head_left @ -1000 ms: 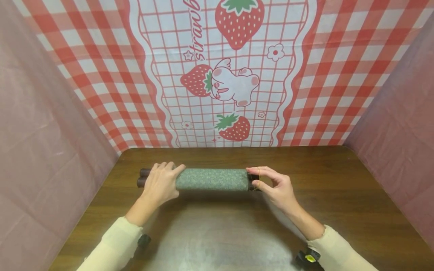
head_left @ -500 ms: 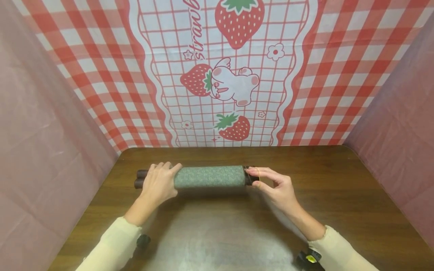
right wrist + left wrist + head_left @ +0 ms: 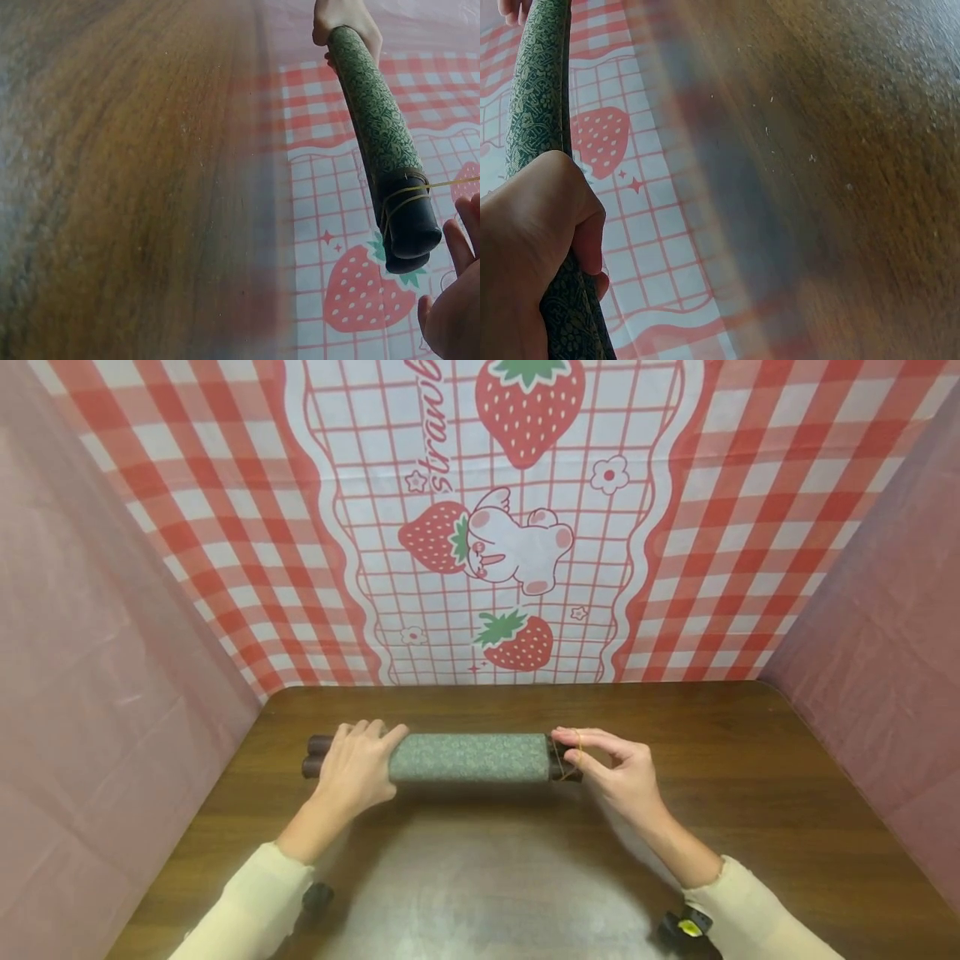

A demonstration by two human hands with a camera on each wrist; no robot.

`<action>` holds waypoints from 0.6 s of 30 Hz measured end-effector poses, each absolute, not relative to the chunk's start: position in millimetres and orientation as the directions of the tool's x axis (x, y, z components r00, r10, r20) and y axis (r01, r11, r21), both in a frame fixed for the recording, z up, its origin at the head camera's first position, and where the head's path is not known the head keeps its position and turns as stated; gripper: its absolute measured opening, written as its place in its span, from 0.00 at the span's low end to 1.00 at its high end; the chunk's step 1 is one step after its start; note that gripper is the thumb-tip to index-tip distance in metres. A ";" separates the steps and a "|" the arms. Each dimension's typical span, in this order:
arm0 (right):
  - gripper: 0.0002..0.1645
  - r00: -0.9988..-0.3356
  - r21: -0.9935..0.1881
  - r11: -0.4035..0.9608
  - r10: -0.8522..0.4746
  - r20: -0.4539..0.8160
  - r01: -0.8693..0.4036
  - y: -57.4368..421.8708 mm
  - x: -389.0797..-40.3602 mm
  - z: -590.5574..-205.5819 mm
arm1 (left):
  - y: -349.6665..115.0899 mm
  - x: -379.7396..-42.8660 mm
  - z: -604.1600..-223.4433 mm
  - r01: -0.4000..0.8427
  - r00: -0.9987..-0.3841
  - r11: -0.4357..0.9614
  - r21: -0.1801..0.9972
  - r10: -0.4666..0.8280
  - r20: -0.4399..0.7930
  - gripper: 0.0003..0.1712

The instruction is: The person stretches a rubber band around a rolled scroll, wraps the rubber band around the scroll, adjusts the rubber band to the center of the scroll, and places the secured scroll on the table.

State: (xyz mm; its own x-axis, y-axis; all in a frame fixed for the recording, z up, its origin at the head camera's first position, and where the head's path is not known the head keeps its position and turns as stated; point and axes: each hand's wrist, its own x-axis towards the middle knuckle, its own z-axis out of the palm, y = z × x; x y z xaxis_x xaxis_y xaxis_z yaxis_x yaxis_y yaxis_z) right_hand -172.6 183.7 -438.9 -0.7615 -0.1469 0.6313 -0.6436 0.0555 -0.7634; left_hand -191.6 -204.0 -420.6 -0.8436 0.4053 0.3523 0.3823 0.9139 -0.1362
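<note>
A glossy wood-grain counter (image 3: 480,868) lies beneath a long, green-patterned roll (image 3: 472,757) with paired dark cylindrical ends (image 3: 411,225). The left hand (image 3: 356,760) grips the roll; the right hand (image 3: 626,774), fingers bent, holds a thin yellow band (image 3: 454,182) looped round one end, slightly farther right than before.

Head view from above, facing forward and down, closer wrist views from opposite ends, sharing the green roll (image 3: 468,757)
</note>
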 end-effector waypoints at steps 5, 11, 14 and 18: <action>0.15 -0.786 -0.780 0.102 -0.131 0.604 -0.617 183.0 -174.7 -439.8 | -204.2 -190.9 -421.0 0.393 -0.827 0.906 -0.157 0.423 0.371 0.47; 0.14 -0.799 -0.783 0.158 -0.146 0.584 -0.601 182.1 -176.5 -439.1 | -204.4 -188.7 -419.4 0.396 -0.816 0.901 -0.180 0.435 0.381 0.46; 0.13 -0.801 -0.781 0.177 -0.149 0.580 -0.599 182.1 -176.5 -438.2 | -204.7 -188.0 -418.8 0.397 -0.813 0.898 -0.188 0.440 0.382 0.46; 0.09 -0.810 -0.785 0.201 -0.137 0.570 -0.586 182.6 -175.8 -437.2 | -204.9 -187.8 -419.7 0.404 -0.808 0.896 -0.185 0.444 0.387 0.46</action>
